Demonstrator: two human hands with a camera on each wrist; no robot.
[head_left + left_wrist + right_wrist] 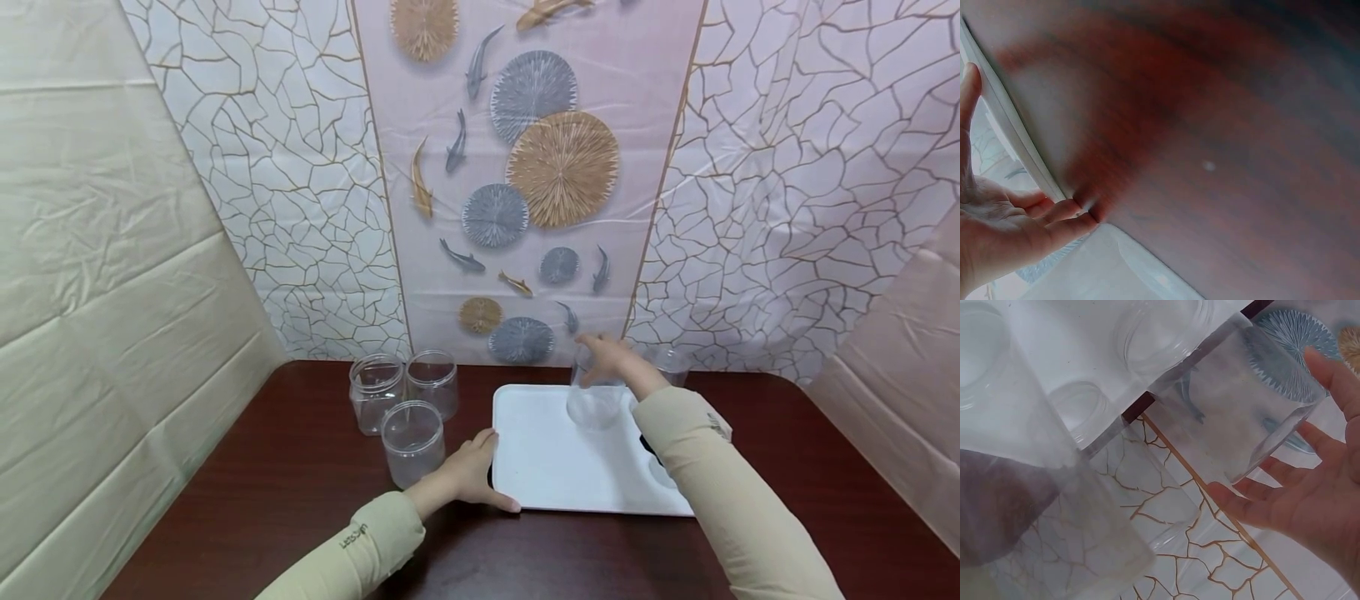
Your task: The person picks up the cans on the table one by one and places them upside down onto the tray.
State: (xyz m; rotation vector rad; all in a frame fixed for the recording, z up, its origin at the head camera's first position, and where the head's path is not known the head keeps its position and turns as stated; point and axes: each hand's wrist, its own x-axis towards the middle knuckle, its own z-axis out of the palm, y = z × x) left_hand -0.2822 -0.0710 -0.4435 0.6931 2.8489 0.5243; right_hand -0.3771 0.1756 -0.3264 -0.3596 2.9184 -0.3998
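Note:
In the head view my right hand (611, 362) reaches around the upper end of a clear plastic jar (592, 408) on the white tray (540, 467). The right wrist view shows this jar (1229, 406) upside down, its ringed mouth on the tray. There the right hand (1304, 487) has thumb and fingers spread, fingertips right at the jar's base edge. My left hand (468, 475) spans the tray's left edge, thumb at the front corner. In the left wrist view the left hand (1010, 231) has fingers extended along the tray's rim (1016, 125).
Three clear jars stand mouth up left of the tray: a faceted jar (377, 404), a round jar (435, 387) and a nearer jar (412, 454). Further jars, including a back-right jar (670, 367), stand on the tray, partly behind my right arm. A patterned cloth (495, 283) hangs behind the table (315, 517).

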